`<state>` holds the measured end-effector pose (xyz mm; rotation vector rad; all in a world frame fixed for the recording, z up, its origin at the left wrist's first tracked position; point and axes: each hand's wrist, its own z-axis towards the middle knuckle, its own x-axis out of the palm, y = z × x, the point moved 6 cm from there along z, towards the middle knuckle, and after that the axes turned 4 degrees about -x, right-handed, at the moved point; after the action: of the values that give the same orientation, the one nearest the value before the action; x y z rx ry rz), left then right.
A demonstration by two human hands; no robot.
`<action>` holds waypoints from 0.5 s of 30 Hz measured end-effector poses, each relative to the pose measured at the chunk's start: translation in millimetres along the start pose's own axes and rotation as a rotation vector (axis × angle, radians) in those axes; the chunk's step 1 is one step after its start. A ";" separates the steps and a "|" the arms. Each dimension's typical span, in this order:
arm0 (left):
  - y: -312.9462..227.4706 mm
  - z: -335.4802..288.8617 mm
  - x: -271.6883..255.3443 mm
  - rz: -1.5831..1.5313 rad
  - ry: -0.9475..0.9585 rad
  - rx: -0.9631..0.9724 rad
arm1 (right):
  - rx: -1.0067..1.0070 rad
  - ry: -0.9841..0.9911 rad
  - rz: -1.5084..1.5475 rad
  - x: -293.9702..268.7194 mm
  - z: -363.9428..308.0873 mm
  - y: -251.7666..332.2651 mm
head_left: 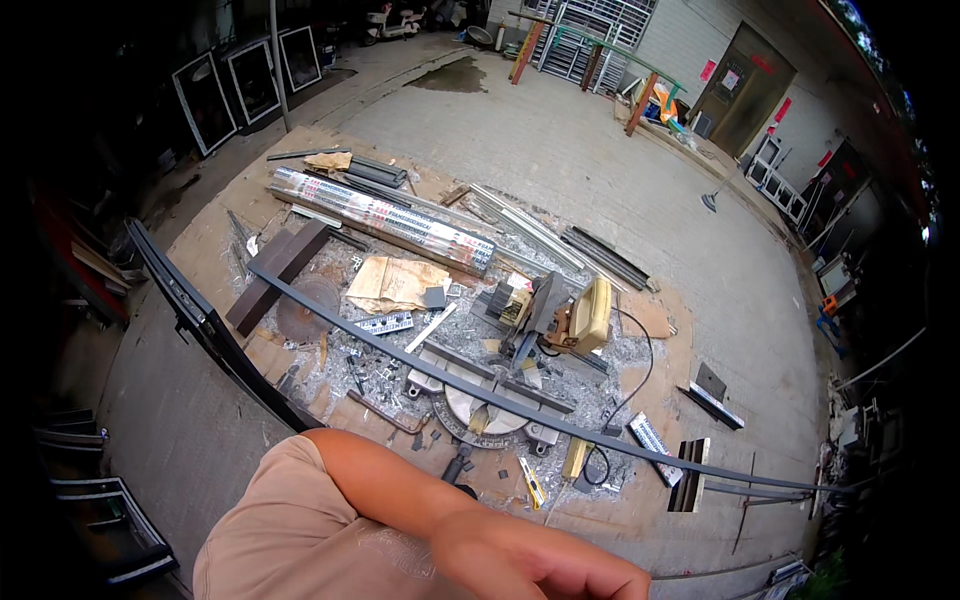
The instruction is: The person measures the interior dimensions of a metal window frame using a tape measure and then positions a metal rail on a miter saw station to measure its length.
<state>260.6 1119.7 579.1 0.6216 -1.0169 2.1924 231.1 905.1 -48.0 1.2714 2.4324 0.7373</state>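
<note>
strip (600, 437) across mitre saw (588, 320) | its left end over beams (295, 254) | profile bundle (385, 220) behind saw, leftward

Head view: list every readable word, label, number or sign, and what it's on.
Long wrapped bundle: repeated print along the silvery film; wording not copied.
Short wrapped piece right of the saw: dark print; wording not copied.
Short wrapped piece below the tan sheet: print, too small to read surely.
Shirt: faint lettering, unreadable.
Dark door, red wall strip: too small.

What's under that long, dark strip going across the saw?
Brown blocks show under the left end of the dark strip, and the saw's silver base farther right. Whatever is directly beneath is covered.
</note>
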 end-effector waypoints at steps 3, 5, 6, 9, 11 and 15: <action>2.7 8.3 2.8 0.030 -0.049 -0.110 | -0.001 -0.025 0.014 -4.0 -9.7 21.5; -4.0 25.8 18.4 0.001 -0.121 -0.089 | -0.003 -0.023 0.033 -2.7 -15.8 30.7; -4.1 31.1 24.2 -0.017 -0.123 -0.078 | -0.008 -0.023 0.034 -3.2 -18.2 35.1; 15.5 33.7 18.4 -0.029 0.021 -0.095 | -0.027 -0.028 0.039 -9.3 -22.5 48.7; 22.9 29.6 4.8 0.076 0.060 -0.092 | -0.032 -0.034 0.042 -14.6 -23.7 51.2; 14.6 50.2 22.6 0.164 -0.017 0.106 | -0.043 -0.029 0.057 -19.5 -29.8 54.8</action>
<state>242.2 1080.4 615.9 0.6246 -0.9962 2.4011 264.6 906.2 8.1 1.3311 2.3528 0.7765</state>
